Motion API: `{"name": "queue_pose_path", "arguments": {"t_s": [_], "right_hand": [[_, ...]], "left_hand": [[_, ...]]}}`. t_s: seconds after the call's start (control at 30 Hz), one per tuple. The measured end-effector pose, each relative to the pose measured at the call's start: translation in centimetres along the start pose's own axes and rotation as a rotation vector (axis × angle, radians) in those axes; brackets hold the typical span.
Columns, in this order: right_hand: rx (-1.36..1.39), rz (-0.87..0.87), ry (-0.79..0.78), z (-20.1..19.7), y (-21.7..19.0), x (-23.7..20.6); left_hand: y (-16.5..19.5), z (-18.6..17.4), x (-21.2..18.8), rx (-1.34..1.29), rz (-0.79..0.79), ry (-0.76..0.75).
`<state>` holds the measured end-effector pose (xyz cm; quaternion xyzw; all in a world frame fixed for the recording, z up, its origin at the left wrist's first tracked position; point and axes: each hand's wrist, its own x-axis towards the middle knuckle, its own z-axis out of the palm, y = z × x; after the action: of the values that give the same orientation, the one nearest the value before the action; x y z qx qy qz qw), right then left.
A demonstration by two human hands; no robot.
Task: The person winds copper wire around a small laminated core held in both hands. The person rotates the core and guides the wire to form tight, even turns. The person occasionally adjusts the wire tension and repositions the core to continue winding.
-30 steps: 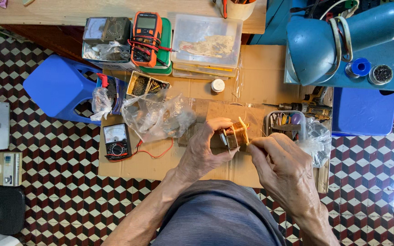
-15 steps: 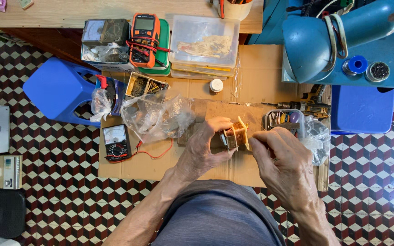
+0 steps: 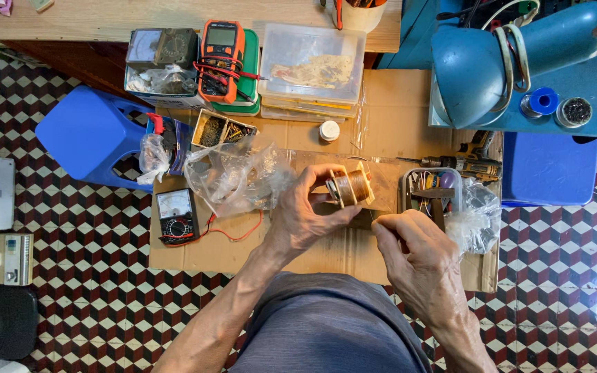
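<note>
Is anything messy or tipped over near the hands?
Yes. A blue plastic stool lies tipped on its side on the tiled floor, left of the cardboard sheet. The left hand holds a copper wire spool.

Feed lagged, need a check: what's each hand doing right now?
Left hand: closed on the copper wire spool.
Right hand: fingers pinched together below the spool; what it grips cannot be told.
</note>
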<state>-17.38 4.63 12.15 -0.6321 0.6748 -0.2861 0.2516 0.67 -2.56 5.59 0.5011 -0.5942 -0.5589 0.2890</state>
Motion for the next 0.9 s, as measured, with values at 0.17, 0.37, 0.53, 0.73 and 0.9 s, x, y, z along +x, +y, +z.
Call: {"name": "queue_pose_path", "arguments": {"t_s": [0.17,0.37,0.53,0.73,0.9], "right_hand": [[0.028,0.079,-0.009,0.3,0.1,-0.1],[0.064,0.059,0.001,0.7,0.0,-0.3],[0.089,0.089,-0.017,1.1,0.5,-0.4],[0.170,0.204,-0.042,1.7,1.2,-0.4],[0.204,0.274,-0.046,2.1,1.5,-0.3]], "left_hand": [[-0.2,-0.5,1.2,-0.421,-0.099,-0.022],[-0.9,-0.3,1.6,-0.509,-0.093,0.008],[-0.3,-0.4,1.5,-0.518,-0.148,0.007],[0.7,-0.5,1.0,-0.503,-0.232,0.031],[0.9,-0.3,0.9,-0.506,-0.257,0.027]]}}
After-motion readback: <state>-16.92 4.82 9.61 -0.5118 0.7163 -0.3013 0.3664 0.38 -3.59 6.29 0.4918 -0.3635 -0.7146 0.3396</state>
